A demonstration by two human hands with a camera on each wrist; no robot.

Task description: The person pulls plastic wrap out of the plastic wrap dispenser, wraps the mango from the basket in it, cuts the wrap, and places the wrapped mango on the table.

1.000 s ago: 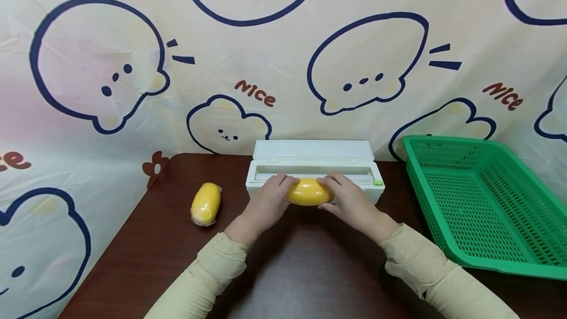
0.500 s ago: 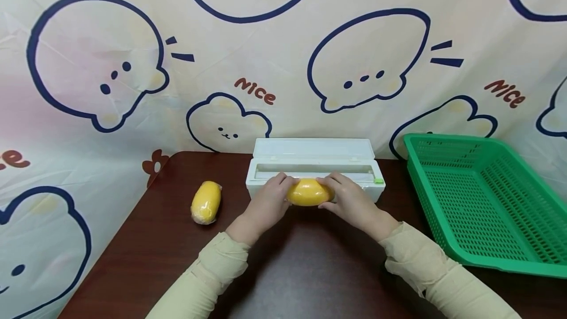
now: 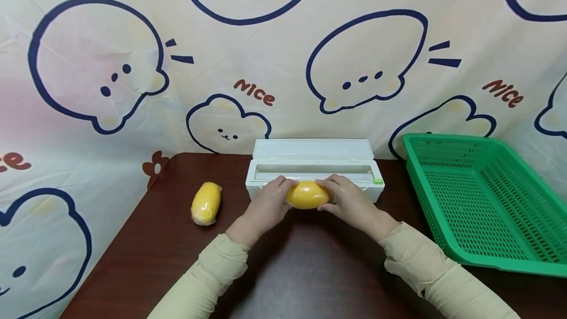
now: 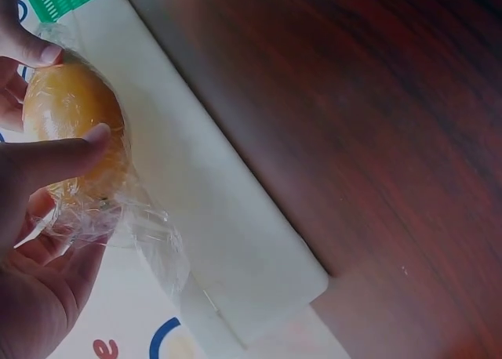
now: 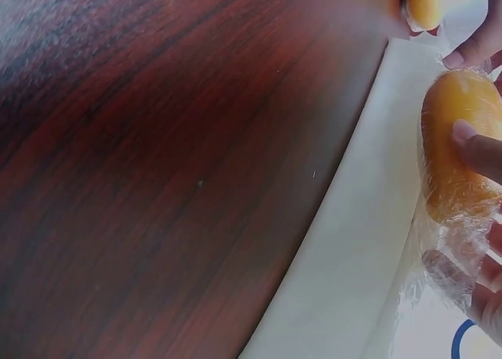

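A yellow mango-like fruit [image 3: 307,195], partly wrapped in clear plastic film, is held between both hands in front of a white cling film dispenser [image 3: 313,149]. My left hand [image 3: 271,203] grips its left end, the thumb across the fruit in the left wrist view. The right hand [image 3: 352,204] grips the other end. Loose crinkled film [image 4: 161,241] bunches around the fingers and trails over the dispenser in the left wrist view. Crumpled film [image 5: 455,269] also gathers below the fruit in the right wrist view. The dispenser's lid stands up, with the roll slot exposed.
A second yellow fruit [image 3: 206,204], wrapped in film, lies at the left of the dark wooden table [image 3: 305,270]. At the right sits a green plastic basket [image 3: 447,255]. Behind the table hangs a printed cloth [image 3: 283,63].
Both hands keep their grip on the yellow fruit, which has lowered very slightly in the head view. Nothing else has visibly moved.
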